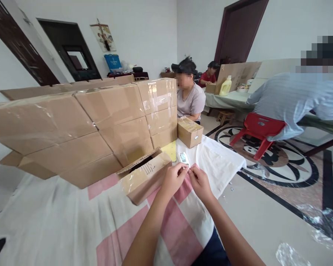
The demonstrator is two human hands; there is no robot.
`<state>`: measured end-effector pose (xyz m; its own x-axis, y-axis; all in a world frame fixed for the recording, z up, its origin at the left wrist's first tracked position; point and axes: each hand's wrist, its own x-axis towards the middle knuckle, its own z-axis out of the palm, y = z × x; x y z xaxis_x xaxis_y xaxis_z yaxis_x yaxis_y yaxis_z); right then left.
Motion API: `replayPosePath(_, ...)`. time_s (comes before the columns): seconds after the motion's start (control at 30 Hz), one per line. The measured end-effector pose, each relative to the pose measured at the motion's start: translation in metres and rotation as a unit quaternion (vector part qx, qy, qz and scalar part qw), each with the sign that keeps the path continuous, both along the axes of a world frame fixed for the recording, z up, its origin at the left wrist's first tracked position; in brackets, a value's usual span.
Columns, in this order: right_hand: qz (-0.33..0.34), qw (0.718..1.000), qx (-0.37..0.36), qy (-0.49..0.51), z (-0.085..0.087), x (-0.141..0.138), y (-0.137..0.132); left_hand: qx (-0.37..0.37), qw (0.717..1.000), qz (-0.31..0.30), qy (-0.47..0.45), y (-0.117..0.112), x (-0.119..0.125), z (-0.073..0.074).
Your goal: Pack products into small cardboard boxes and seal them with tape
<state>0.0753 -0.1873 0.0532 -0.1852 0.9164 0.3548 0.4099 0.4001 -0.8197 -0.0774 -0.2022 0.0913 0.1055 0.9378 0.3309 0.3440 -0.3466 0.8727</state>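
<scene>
Both grips come in close: the left-hand grip (174,179) and the right-hand grip (200,181) are pinched, thumb and fingers together, the tips meeting in front of the body. Right there, just beyond the fingertips, sits the small white packet (184,158) with a greenish printed patch, so near that it seems to touch them; whether they are clamped on it, I can't tell, and anything between the tips is too small to read.

Just left of the left-hand grip stands the open cardboard box (147,181), its flap raised, on the bench draped in a white and pink cloth (61,218). Farther up, a yellow sheet (170,150) lies at the foot of the taped carton wall (119,122), and a smaller cardboard box (190,133) stands at that wall's right end. Behind it sits a co-worker in a pale top (195,98).
</scene>
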Motion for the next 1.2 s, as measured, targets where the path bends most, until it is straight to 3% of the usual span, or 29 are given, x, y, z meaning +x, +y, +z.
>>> replayPosePath(0.13, 0.03, 0.999, 0.028, 0.034, 0.014, -0.012, -0.003, 0.052, 0.996, 0.057, 0.045, -0.011, -0.014, 0.025)
replayPosePath(0.23, 0.015, 0.998, 0.031, 0.06, 0.024, -0.029, 0.004, 0.115, 0.978, 0.171, 0.007, -0.019, -0.032, 0.041)
replayPosePath(0.33, 0.031, 0.993, 0.098, 0.064, 0.034, -0.051, 0.029, 0.124, 0.95, 0.283, -0.042, -0.028, -0.061, 0.057)
replayPosePath(0.4, 0.101, 0.981, 0.161, 0.04, 0.042, -0.067, 0.051, 0.095, 0.941, 0.319, -0.054, -0.034, -0.082, 0.066)
replayPosePath(0.5, 0.245, 0.95, 0.194, -0.01, 0.044, -0.091, 0.079, 0.058, 0.933, 0.348, -0.066, -0.04, -0.11, 0.074)
replayPosePath(0.57, 0.286, 0.937, 0.2, -0.021, 0.038, -0.102, 0.088, 0.026, 0.934, 0.35, -0.06, -0.042, -0.122, 0.075)
replayPosePath(0.77, 0.246, 0.944, 0.218, 0.039, 0.015, -0.108, 0.084, -0.094, 0.964, 0.23, 0.089, -0.038, -0.133, 0.068)
replayPosePath(0.97, 0.228, 0.947, 0.203, 0.099, 0.013, -0.109, 0.079, -0.108, 0.962, 0.225, 0.106, -0.023, -0.123, 0.057)
replayPosePath(1.2, 0.21, 0.955, 0.158, 0.139, 0.01, -0.11, 0.075, -0.081, 0.962, 0.243, 0.095, -0.015, -0.102, 0.056)
